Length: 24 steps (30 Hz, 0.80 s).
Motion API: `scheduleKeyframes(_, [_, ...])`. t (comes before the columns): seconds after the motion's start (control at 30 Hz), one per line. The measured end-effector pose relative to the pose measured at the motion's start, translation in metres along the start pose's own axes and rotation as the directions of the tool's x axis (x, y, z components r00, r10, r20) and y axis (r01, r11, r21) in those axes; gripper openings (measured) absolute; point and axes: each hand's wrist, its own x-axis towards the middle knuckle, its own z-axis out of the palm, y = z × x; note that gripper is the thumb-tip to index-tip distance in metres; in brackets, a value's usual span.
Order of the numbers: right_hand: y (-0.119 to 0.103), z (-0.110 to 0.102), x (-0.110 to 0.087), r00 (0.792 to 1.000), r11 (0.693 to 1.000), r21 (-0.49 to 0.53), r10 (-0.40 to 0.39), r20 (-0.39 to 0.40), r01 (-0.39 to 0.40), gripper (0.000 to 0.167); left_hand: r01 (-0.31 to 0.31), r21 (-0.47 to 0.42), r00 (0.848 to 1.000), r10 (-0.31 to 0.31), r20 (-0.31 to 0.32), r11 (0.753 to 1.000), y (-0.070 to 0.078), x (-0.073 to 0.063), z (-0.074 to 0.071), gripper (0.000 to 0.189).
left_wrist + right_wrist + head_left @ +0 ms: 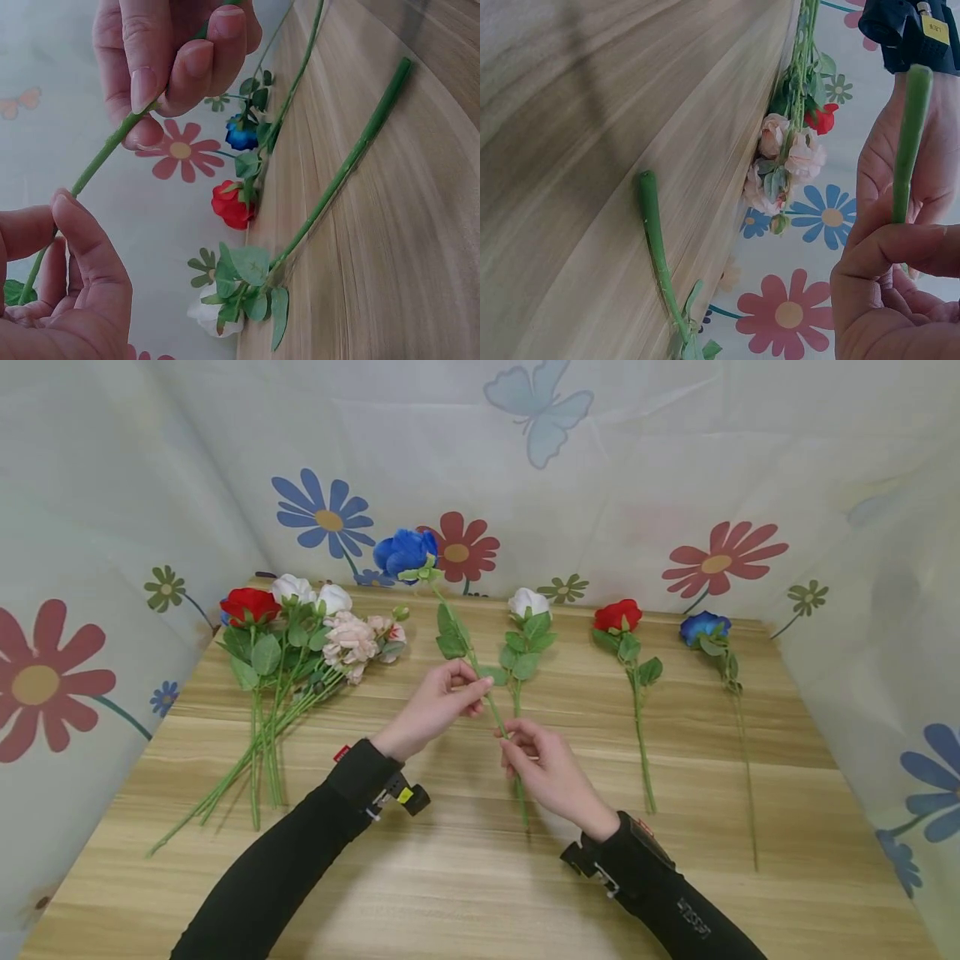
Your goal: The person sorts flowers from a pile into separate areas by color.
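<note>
A blue artificial rose is held in the air above the table, its bloom up and leaning left. My left hand pinches its green stem just below the leaves. Lower down, my right hand pinches the same stem near its cut end; the right wrist view shows that stem end sticking out past the fingers. Beneath both hands a white rose lies on the wood, partly covered by them. In the left wrist view the white rose's stem runs along the table.
On the wooden table, a red rose and another blue rose lie apart on the right. At left is a pile with red and white roses and pink flowers, stems crossing. A flower-printed cloth surrounds the table.
</note>
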Motion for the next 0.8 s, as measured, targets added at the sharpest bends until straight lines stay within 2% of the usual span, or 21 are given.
scheduleKeyframes(0.17, [0.001,-0.001,0.000,1.000,1.000,-0.025,-0.011,0.004,0.011,0.023,-0.011,0.017,1.000,0.011,0.008,1.000,-0.002,0.001,0.001,0.017])
scheduleKeyframes(0.4, [0.007,-0.006,-0.002,1.000,0.999,-0.035,-0.011,-0.024,0.010,0.026,-0.035,0.074,0.997,0.030,0.067,0.997,-0.008,-0.005,-0.007,0.038])
scheduleKeyframes(0.53, [0.011,-0.014,-0.004,0.999,0.999,-0.032,0.017,-0.034,-0.018,0.027,-0.071,0.172,0.996,0.062,0.060,0.983,-0.014,-0.009,-0.017,0.039])
scheduleKeyframes(0.6, [0.014,-0.018,-0.006,0.999,0.999,-0.031,0.030,-0.039,-0.031,0.028,-0.108,0.285,0.994,0.103,0.033,0.952,-0.017,-0.011,-0.024,0.038])
scheduleKeyframes(0.67, [0.017,-0.024,-0.009,0.998,0.999,-0.028,0.043,-0.044,-0.045,0.029,-0.123,0.410,0.991,0.133,0.004,0.904,-0.020,-0.013,-0.030,0.036])
scheduleKeyframes(0.8, [0.024,-0.036,-0.015,0.996,0.997,-0.035,0.064,-0.059,-0.066,0.029,-0.128,0.630,0.983,0.183,-0.023,0.766,-0.022,-0.021,-0.042,0.034])
